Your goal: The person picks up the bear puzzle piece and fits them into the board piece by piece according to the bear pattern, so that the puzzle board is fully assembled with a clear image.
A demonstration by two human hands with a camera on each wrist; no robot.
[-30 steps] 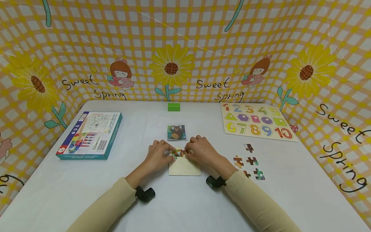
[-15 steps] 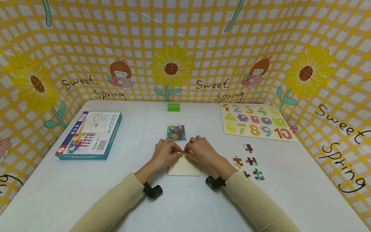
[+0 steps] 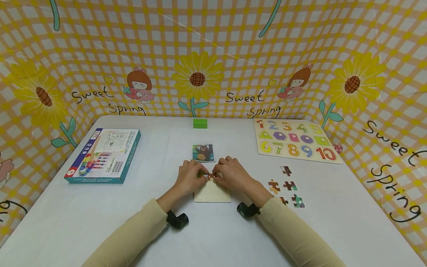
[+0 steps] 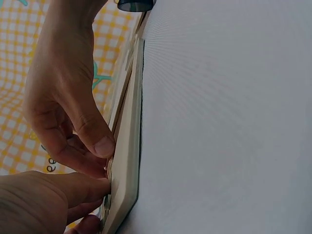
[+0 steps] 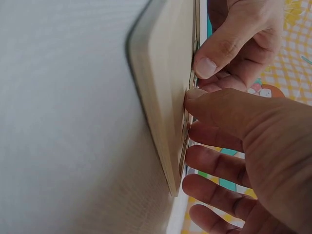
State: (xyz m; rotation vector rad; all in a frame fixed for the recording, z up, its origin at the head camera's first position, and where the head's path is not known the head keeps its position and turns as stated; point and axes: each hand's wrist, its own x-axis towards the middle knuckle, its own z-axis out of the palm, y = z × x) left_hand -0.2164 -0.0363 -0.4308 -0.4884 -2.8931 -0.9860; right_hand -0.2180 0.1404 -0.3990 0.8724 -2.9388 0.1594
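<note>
A pale wooden puzzle board (image 3: 212,193) lies in front of me, its near part bare. At its far edge, brown puzzle pieces (image 3: 211,177) show between my fingertips. My left hand (image 3: 189,177) pinches a puzzle piece at the board's far left, mostly covered by its fingers. From the other side my right hand (image 3: 233,174) pinches the piece beside it, thumb and fingertips low at the board. In the right wrist view the left thumb (image 5: 206,67) and right thumb (image 5: 196,93) nearly meet at the board's (image 5: 165,92) face.
Several loose puzzle pieces (image 3: 290,185) lie to the right of my right forearm. A bear picture card (image 3: 202,152) lies just beyond the hands. Farther off are a green block (image 3: 200,123), a number board (image 3: 295,139) at right and a toy box (image 3: 105,155) at left.
My left hand has moved right and slightly forward, bringing its fingertips close to the right hand's and covering more of the pieces. The right hand has stayed in place.
</note>
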